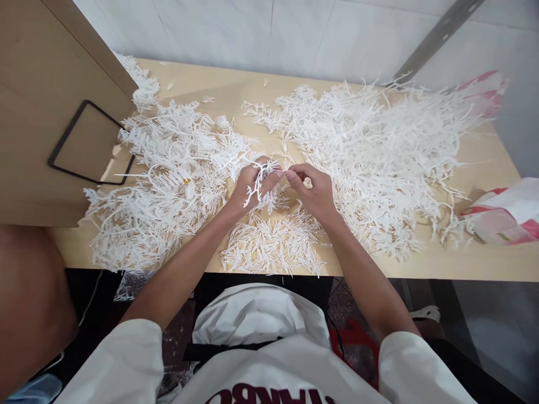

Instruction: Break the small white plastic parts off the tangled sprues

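Observation:
My left hand (251,188) is closed around a white branched plastic sprue (255,193) that sticks out below and above the fingers. My right hand (314,188) pinches at the same piece, its fingertips touching the left hand's fingertips over the table's middle. Below both hands lies a heap of short white plastic sticks (273,247). A pile of branched white plastic frames (164,179) spreads to the left, and a larger tangled pile (379,151) spreads to the right.
The light wooden table (475,264) ends at a white tiled wall. A wooden cabinet side with a black-framed cutout (90,143) stands at left. A red-and-white plastic bag (505,219) lies at the right edge. Another person's bare limb (29,303) shows at lower left.

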Tool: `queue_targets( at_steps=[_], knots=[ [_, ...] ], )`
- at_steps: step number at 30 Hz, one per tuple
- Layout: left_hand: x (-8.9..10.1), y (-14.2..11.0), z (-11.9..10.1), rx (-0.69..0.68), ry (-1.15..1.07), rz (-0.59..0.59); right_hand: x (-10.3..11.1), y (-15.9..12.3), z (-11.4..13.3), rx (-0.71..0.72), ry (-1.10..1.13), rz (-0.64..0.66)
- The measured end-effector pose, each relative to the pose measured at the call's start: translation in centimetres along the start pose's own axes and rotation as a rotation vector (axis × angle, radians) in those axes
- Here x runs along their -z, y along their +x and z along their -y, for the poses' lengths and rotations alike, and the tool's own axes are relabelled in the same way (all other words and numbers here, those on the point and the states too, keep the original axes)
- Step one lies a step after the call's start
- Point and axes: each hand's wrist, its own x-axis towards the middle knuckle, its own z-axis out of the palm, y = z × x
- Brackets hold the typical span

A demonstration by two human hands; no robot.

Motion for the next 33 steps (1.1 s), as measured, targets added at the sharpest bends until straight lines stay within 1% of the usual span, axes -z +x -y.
queue_targets(
  at_steps=[4, 9, 12, 16, 20, 24, 27, 31, 33],
  knots=[
    [-0.1, 0.0, 0.2, 0.008, -0.007, -0.01, 0.0, 0.1, -0.2, 0.012, 0.015, 0.012],
    [-0.2, 0.1, 0.7, 0.011, -0.003, -0.05, 0.0, 0.2, -0.6, -0.08, -0.014, -0.023],
    [-0.2, 0.1, 0.8, 0.007, 0.015, -0.061, 0.2, 0.1, -0.6, -0.101, -0.063, -0.042],
    [-0.2, 0.1, 0.9, 0.008, 0.026, -0.069, 0.3, 0.1, -0.4, -0.036, -0.103, -0.034],
    [-0.3, 0.1, 1.1, 0.001, 0.044, -0.076, 0.3, -0.1, -0.8, 0.05, -0.206, -0.063],
    [-0.4, 0.1, 1.2, 0.002, 0.024, -0.071, 0.2, -0.2, -1.0, 0.034, -0.25, -0.051],
    [-0.5, 0.1, 1.1, 0.023, -0.038, -0.044, 0.1, -0.2, -0.7, -0.032, -0.183, 0.0],
    [-0.6, 0.0, 0.8, 0.03, -0.092, -0.008, -0.2, 0.1, -0.3, -0.114, 0.076, 0.13],
    [-0.7, -0.1, 0.6, 0.014, -0.092, 0.005, -0.5, 0.3, -0.4, -0.154, 0.153, 0.138]
  ],
)
